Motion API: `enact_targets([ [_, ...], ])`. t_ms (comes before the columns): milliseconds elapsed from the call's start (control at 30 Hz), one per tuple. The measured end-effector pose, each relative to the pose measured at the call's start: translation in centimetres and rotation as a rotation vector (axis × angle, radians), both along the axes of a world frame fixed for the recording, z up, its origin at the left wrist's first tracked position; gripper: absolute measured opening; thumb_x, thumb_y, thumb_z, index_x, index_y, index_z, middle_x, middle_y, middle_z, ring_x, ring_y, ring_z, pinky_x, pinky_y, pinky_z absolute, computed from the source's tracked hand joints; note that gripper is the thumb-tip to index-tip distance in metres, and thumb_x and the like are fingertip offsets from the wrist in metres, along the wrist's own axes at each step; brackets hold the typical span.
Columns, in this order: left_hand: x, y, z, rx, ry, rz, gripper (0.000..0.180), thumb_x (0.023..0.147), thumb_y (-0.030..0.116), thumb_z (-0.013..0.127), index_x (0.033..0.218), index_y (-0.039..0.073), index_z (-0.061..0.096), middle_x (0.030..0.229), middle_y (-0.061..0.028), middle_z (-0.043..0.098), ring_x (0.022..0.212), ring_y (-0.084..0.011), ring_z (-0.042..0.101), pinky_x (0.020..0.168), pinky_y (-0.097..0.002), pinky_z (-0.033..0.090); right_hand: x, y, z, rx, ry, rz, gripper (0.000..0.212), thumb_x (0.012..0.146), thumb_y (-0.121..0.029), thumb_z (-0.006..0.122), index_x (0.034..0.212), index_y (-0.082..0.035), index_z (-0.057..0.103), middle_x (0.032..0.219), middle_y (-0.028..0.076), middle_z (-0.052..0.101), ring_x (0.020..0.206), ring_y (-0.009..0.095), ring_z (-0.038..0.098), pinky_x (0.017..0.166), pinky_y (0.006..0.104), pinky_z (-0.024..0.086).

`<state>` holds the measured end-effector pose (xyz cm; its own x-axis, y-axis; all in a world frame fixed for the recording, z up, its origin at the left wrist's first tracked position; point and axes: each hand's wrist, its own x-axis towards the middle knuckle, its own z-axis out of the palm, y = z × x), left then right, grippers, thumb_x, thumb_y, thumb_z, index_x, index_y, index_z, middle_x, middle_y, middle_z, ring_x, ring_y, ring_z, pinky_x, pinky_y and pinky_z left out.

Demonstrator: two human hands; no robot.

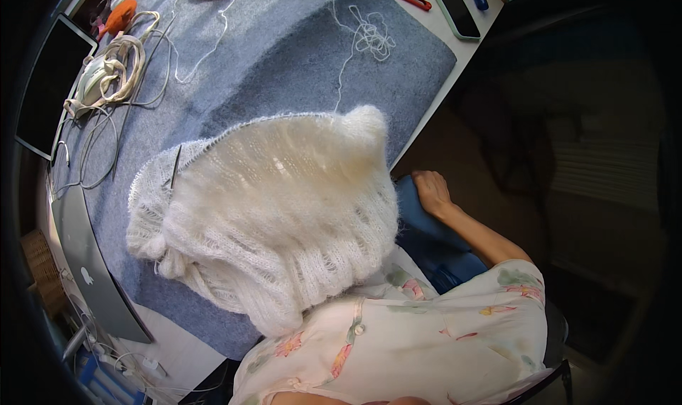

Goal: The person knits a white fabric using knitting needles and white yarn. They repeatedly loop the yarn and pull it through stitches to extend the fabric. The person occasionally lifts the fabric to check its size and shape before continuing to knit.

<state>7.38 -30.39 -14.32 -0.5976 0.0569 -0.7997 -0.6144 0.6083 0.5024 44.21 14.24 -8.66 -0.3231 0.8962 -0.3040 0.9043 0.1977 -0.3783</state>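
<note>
my right hand (431,192) sits right of centre in the frame, near the blue fabric (437,242); its fingers look bent, but i cannot tell whether they close on anything. my left hand is out of view, so i cannot tell its grip. the white knitting (284,213) spreads across the centre, left of my right hand and apart from it, over the blue-grey mat (284,71). a dark needle (176,167) shows at its upper left.

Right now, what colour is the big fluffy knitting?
The fluffy knitting is creamy white, with lacy ribs lower down; the head view shows it best.
</note>
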Motion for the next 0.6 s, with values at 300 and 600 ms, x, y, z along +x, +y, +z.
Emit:
enact_targets([
  [300, 2.0, -1.8, 0.8, -0.01, 0.094, 0.145, 0.046, 0.086, 0.046, 0.039, 0.087, 0.004, 0.057, 0.082, -0.0056, 0.057, 0.076, -0.0175, 0.053, 0.075, -0.0298, 0.042, -2.2, 2.0, -0.6, -0.091, 0.249, 0.052, 0.034, 0.077, -0.021, 0.033, 0.061, 0.002, 0.053, 0.063, 0.025, 0.053, 0.061, 0.042, 0.052, 0.062, 0.0461, 0.041],
  [600, 5.3, -2.4, 1.6, 0.019, 0.085, 0.459, 0.045, 0.087, 0.046, 0.036, 0.089, 0.006, 0.058, 0.085, -0.0054, 0.057, 0.079, -0.0183, 0.054, 0.078, -0.0296, 0.042, 0.2, 1.7, -1.7, -0.207, 0.234, -0.011, 0.041, 0.074, -0.022, 0.033, 0.086, 0.004, 0.063, 0.087, 0.029, 0.057, 0.084, 0.044, 0.055, 0.077, 0.0455, 0.041],
])
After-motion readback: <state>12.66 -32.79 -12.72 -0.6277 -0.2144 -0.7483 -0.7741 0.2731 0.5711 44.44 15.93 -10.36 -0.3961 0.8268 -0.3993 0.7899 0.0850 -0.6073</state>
